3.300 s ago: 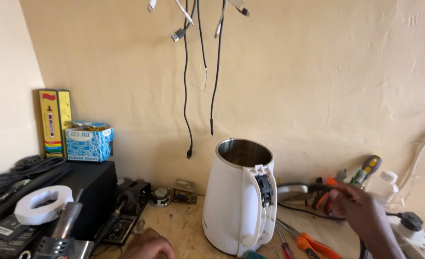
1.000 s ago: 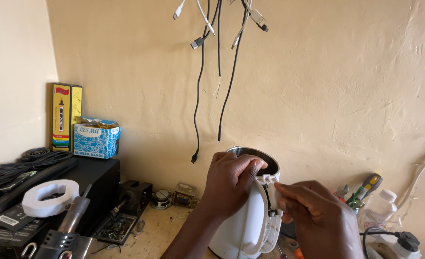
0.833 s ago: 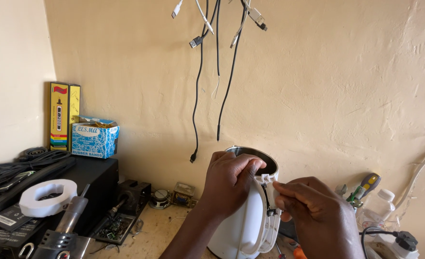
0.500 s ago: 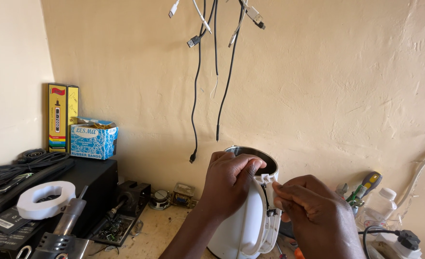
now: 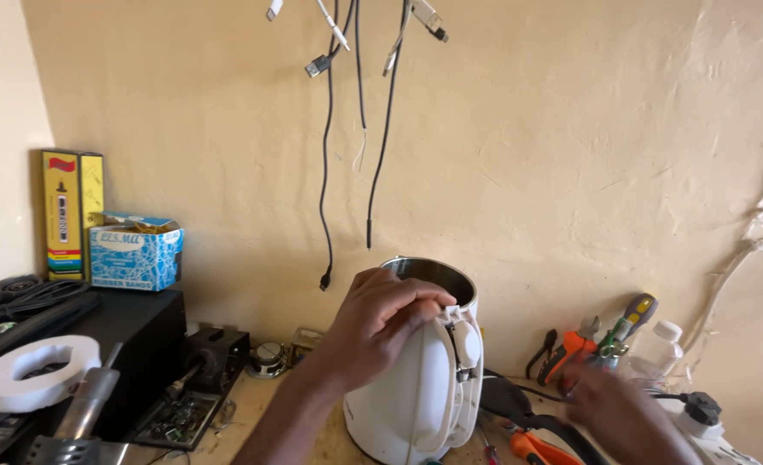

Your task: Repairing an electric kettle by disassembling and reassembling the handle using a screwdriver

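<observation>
A white electric kettle (image 5: 416,396) with no lid and a steel inside stands on the wooden bench, handle toward me. My left hand (image 5: 379,325) grips its upper rim and side. My right hand (image 5: 618,415), blurred, is low at the right, away from the kettle, near the pliers and screwdrivers (image 5: 588,340) against the wall. I cannot tell whether it holds anything.
Cables (image 5: 355,129) hang from above over the kettle. A black box (image 5: 123,344) at the left carries a white tape roll (image 5: 37,370), a blue carton (image 5: 134,251) and a yellow box (image 5: 69,215). A circuit board (image 5: 174,418) lies beside it. A plastic bottle (image 5: 657,349) and plug (image 5: 696,409) sit right.
My right hand has left the kettle's handle and moved down to the right toward the tools. My left hand keeps its grip on the kettle's top.
</observation>
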